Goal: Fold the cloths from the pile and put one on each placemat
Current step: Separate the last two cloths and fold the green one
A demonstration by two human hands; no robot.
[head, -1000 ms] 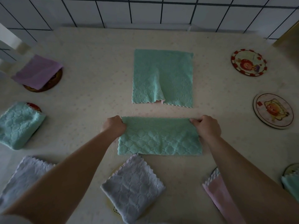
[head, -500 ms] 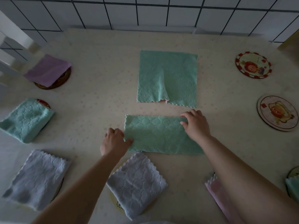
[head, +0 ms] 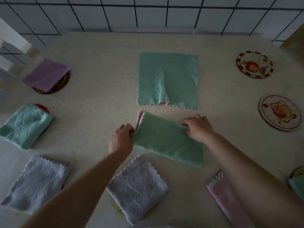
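Green cloth [head: 166, 140], folded to a long strip, lies at centre frame on the cream counter [head: 98, 104], skewed so its right end runs toward lower right. Left hand [head: 121, 139] pinches the strip's left edge, fingers curled on the fabric; the corner just above it is turned up, showing a pink underside. Right hand [head: 198, 127] sits at the strip's upper right edge, fingers bent and bunching the cloth under the tips. Above, near but apart from the strip, a flat green cloth [head: 167, 79] is spread open with a ridge down its middle, a sliver of pink showing beneath its near edge. Right of frame: two round placemats, bare, one with a red border [head: 254, 64] at upper right, one pale [head: 279, 112] below it. Upper left: purple cloth [head: 46, 74] on a dark round placemat. Mid left: folded green cloth [head: 24, 125] covering most of a red-rimmed placemat. Lower left: white cloth [head: 36, 183], folded. Bottom centre: second white cloth [head: 137, 188] on a pale placemat, only the mat's edge showing. Bottom right: pink cloth [head: 225, 198], partly hidden by the right forearm. Far right edge: a bit of green cloth on another placemat, cut off by the frame. White tiled wall [head: 148, 12] along the top.
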